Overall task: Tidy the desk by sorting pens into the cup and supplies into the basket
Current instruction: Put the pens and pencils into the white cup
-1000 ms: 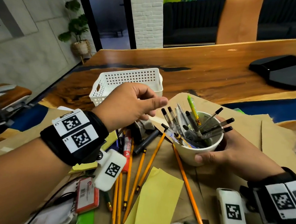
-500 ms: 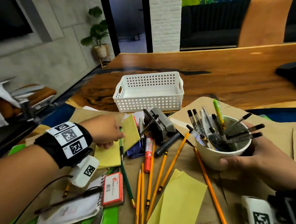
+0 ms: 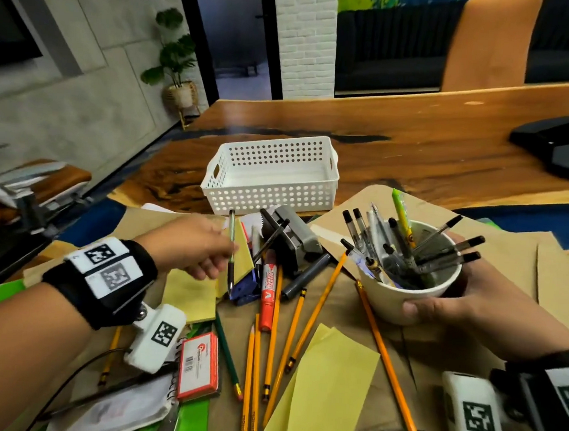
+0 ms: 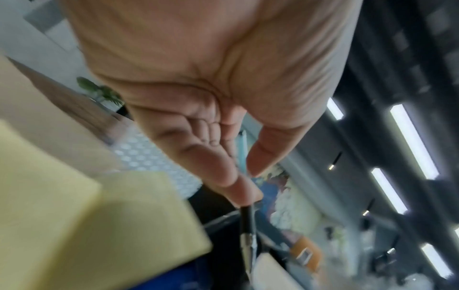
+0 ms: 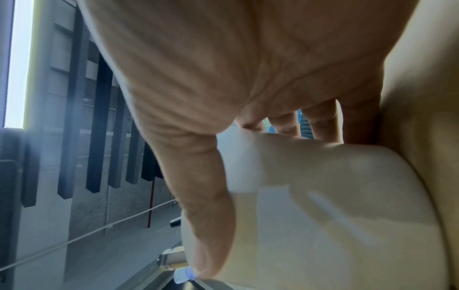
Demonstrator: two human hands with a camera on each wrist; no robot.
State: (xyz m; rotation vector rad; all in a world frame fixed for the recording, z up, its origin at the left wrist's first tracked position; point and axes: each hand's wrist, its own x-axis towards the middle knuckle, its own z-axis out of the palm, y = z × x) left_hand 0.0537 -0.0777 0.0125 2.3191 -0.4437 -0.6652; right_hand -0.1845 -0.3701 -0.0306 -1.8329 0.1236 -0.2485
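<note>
My left hand (image 3: 203, 246) pinches a thin green pen (image 3: 231, 245) between thumb and fingers and holds it upright above the yellow sticky pads (image 3: 192, 293). The left wrist view shows the pen (image 4: 244, 155) caught between my thumb and fingertips (image 4: 223, 172). My right hand (image 3: 465, 302) grips a white cup (image 3: 401, 301) crammed with several pens; its thumb lies along the cup's front wall (image 5: 323, 215). A white perforated basket (image 3: 271, 194) stands behind the clutter with nothing showing inside it.
Several orange pencils (image 3: 317, 305), a red marker (image 3: 267, 291), a grey hole punch (image 3: 291, 236), a green pencil (image 3: 228, 356), a red-edged card (image 3: 198, 366), a spiral notepad (image 3: 121, 406) and yellow paper (image 3: 328, 390) litter the brown paper. A black object (image 3: 564, 144) lies far right.
My left hand left the cup, dropped to the sticky pads, pinched the green pen and has lifted it upright. My right hand keeps gripping the cup.
</note>
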